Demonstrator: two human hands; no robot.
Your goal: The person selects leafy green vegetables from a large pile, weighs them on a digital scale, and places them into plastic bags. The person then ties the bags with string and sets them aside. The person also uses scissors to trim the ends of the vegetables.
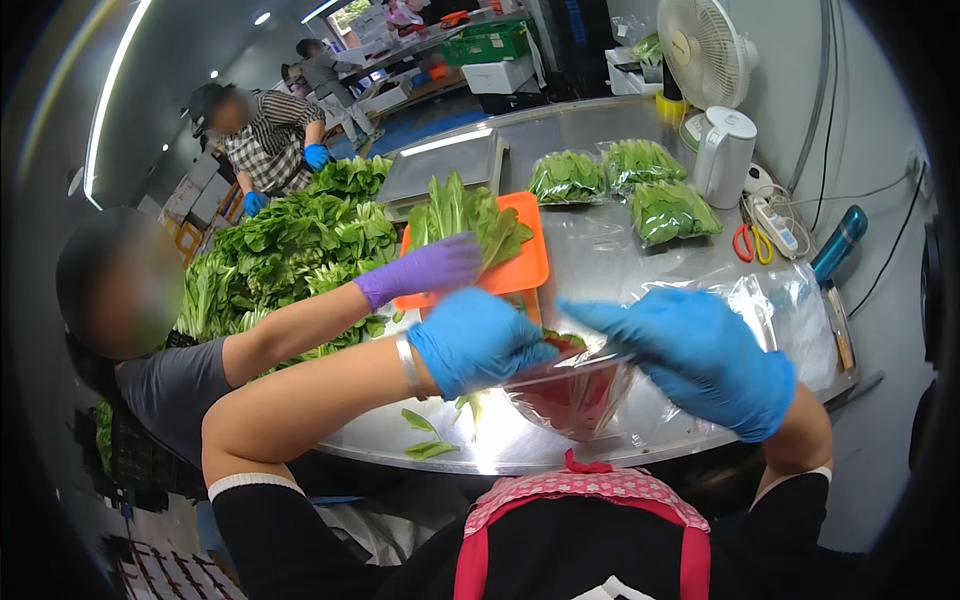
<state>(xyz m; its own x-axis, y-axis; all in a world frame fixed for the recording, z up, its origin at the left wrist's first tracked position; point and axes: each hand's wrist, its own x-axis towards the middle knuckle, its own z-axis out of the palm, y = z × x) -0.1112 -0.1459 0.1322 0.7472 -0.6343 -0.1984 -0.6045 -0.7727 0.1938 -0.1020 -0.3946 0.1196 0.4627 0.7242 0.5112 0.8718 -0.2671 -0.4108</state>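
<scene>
My left hand (476, 345), in a blue glove with a metal bangle at the wrist, pinches the left side of the mouth of a clear plastic bag (536, 405). My right hand (682, 349), also blue-gloved and blurred, grips the bag's right side, with one finger stretched out leftward. Something red (574, 397) fills the bag, its exact kind unclear, with a bit of green at its top. Just beyond, a co-worker's purple-gloved hand (427, 270) touches leafy greens (461, 217) on an orange tray (529, 270).
A heap of leafy greens (292, 240) covers the table's left side, beside a scale (450, 161). Bagged greens (568, 178), a white kettle (724, 157) and a fan (709, 52) stand farther back. Scissors (752, 244), flat plastic bags (795, 330) and a knife (844, 337) lie right.
</scene>
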